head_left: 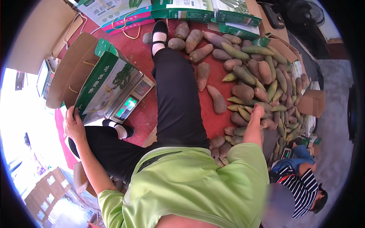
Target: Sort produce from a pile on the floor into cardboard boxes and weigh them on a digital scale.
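Observation:
At the left, my left hand grips the near edge of a green-and-white cardboard carton. The carton's flaps stand open, and it rests on a digital scale with a lit green display. What is inside the carton is hidden from here. My right arm reaches out over a heap of brownish-red tubers and long, tapered green vegetables. Within that heap my right hand is closed, its fingers curled down. Whatever it holds, if anything, is covered by the hand, and a tuber lies just beyond it.
Printed cartons line the far edge of the red surface. A fan stands at the far right. Beyond the heap, a person in a striped shirt bends low at the right. Stacked brown boxes are at the lower left.

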A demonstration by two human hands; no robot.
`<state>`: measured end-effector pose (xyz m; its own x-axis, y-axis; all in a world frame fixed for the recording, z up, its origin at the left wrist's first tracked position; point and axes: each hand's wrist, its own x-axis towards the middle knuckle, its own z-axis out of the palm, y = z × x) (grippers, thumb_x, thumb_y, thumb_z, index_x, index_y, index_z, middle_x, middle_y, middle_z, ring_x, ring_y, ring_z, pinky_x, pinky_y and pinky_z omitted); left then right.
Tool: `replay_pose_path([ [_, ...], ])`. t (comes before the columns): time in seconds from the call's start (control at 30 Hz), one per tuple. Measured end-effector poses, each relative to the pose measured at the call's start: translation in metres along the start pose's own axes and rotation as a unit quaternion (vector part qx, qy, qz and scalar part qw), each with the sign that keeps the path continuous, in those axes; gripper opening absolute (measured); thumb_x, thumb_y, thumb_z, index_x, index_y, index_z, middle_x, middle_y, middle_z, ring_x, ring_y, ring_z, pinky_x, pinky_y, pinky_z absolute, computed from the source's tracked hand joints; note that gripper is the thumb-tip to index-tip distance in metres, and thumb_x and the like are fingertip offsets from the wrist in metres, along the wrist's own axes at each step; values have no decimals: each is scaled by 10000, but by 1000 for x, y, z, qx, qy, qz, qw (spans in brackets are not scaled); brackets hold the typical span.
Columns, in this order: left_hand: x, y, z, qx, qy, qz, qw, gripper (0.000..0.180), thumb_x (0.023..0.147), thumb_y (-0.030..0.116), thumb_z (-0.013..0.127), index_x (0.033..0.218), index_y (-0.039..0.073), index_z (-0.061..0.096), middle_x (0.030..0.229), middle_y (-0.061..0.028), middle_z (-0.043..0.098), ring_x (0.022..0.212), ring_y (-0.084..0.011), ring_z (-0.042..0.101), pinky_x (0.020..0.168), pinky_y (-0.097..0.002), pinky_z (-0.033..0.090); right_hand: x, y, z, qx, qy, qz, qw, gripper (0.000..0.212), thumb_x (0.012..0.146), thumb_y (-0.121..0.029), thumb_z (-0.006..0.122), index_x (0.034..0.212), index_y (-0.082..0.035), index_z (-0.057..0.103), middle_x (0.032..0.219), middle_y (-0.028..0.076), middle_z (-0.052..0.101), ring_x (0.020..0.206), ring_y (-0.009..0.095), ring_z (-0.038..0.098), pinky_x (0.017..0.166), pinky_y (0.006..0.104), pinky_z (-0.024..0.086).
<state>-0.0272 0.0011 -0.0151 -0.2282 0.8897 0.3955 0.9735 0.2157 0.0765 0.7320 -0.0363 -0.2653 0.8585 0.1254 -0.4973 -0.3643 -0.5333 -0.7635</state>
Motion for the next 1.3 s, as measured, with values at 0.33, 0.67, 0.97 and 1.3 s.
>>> replay_pose_path([
  [0.33, 2, -14, 6, -13, 10, 19, 1000, 133, 897, 181, 570, 985, 105, 635, 882, -84, 659, 759, -303, 637, 621, -389, 472, -38, -15, -16, 32, -41, -125, 991, 36, 864, -125, 571, 832, -110, 578, 645, 10, 497, 511, 125, 476, 456, 273, 418],
  [0.67, 0, 6, -10, -10, -12, -26, 1000, 98, 866, 178, 589, 933, 127, 638, 872, -53, 647, 834, -275, 624, 701, -369, 477, -62, -85, -7, 125, -146, -134, 972, 91, 932, -122, 502, 1017, -92, 496, 1008, 88, 622, 821, 201, 626, 613, 305, 524],
  [0.97, 2, 3, -7, -42, -5, -3, 999, 100, 856, 181, 585, 933, 142, 634, 885, -34, 645, 828, -278, 622, 693, -383, 478, -218, -230, 47, 10, -319, -382, 867, 123, 928, -187, 524, 866, -91, 567, 738, -3, 544, 696, 99, 564, 591, 237, 452],
  [1.3, 3, 1, -7, -28, -40, -7, 999, 144, 903, 223, 556, 970, 124, 636, 886, -37, 649, 818, -261, 625, 679, -365, 478, -188, -119, 93, -312, -302, -326, 840, 295, 904, -313, 544, 794, -41, 579, 722, 98, 641, 670, 205, 639, 560, 330, 479],
])
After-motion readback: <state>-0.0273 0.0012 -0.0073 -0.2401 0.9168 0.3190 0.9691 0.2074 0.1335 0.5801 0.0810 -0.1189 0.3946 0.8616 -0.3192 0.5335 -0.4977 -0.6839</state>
